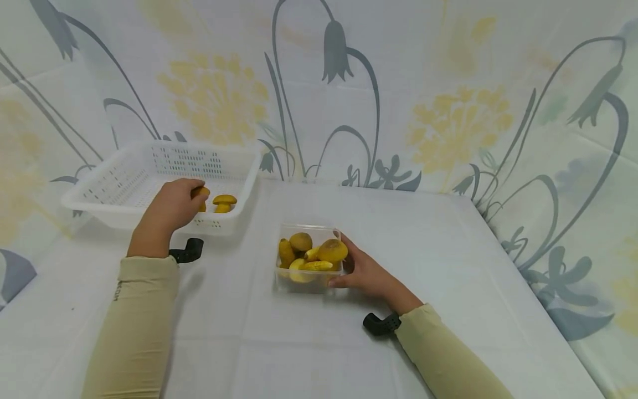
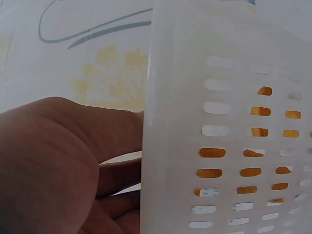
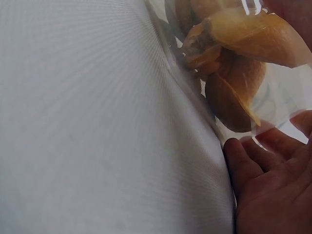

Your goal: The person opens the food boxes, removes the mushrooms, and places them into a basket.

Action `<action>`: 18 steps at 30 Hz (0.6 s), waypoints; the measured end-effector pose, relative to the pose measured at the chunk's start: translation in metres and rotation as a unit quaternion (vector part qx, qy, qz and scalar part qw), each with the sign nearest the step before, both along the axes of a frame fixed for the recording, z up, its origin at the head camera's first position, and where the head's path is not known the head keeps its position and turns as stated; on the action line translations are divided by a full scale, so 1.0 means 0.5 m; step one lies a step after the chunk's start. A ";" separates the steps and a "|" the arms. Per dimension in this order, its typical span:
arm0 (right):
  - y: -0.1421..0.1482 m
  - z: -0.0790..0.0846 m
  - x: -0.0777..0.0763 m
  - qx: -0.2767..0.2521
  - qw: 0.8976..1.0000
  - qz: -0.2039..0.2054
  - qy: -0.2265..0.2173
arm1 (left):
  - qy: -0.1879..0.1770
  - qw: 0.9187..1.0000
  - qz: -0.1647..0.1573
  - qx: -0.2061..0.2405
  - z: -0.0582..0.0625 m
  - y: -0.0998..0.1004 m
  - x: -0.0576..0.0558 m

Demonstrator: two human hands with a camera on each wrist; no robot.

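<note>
From where I'm standing there's just 1 bit of lettering to pick out, and I can't read it: a short run of small dark print [image 1: 118, 291] on the person's tan left sleeve [image 1: 128, 327]. It sits close to the cuff [image 1: 149, 267], over at the sleeve's outer edge, and runs lengthwise along the forearm rather than across it, so the letters lie on their sides to me. They keep to 1 line, dark against the tan cloth, but they're too small and blurred for me to make out a word, brand or number
</note>
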State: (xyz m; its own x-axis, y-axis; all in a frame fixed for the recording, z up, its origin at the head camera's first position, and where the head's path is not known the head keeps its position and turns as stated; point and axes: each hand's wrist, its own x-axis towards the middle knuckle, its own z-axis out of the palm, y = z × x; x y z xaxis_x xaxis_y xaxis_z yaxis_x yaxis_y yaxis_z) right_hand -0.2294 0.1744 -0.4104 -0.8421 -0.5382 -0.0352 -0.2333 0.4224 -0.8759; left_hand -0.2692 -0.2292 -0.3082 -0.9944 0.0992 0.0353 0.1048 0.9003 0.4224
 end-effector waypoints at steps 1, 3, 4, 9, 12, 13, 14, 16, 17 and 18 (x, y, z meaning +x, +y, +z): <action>0.000 0.000 -0.001 -0.001 1.000 0.001 0.000 | -0.002 1.000 -0.003 -0.004 0.000 0.000 0.001; -0.001 0.000 -0.001 -0.003 1.000 0.001 -0.003 | -0.007 1.000 -0.009 -0.011 -0.001 0.001 0.002; -0.001 -0.001 -0.002 -0.003 1.000 0.001 -0.003 | -0.008 1.000 -0.012 -0.015 -0.002 0.002 0.002; 0.001 -0.003 -0.003 -0.002 1.000 0.000 -0.002 | -0.024 0.999 -0.009 -0.027 -0.006 0.005 0.001; 0.001 -0.003 -0.003 -0.004 1.000 0.001 -0.001 | -0.034 0.999 -0.004 -0.031 -0.005 0.006 0.000; 0.001 -0.003 -0.003 -0.007 1.000 0.003 -0.002 | -0.036 0.999 -0.004 -0.032 -0.005 0.006 0.000; 0.001 -0.004 -0.003 -0.008 1.000 0.004 -0.001 | -0.037 0.999 -0.006 -0.032 -0.004 0.006 0.000; 0.002 -0.005 -0.003 -0.011 1.000 0.004 -0.002 | -0.037 0.999 -0.009 -0.033 -0.002 0.007 0.001; 0.002 -0.005 -0.004 -0.011 1.000 0.004 -0.002 | -0.035 0.999 -0.010 -0.034 -0.002 0.008 0.002; 0.002 -0.006 -0.004 -0.010 1.000 0.004 -0.002 | -0.034 0.999 -0.012 -0.035 -0.001 0.009 0.003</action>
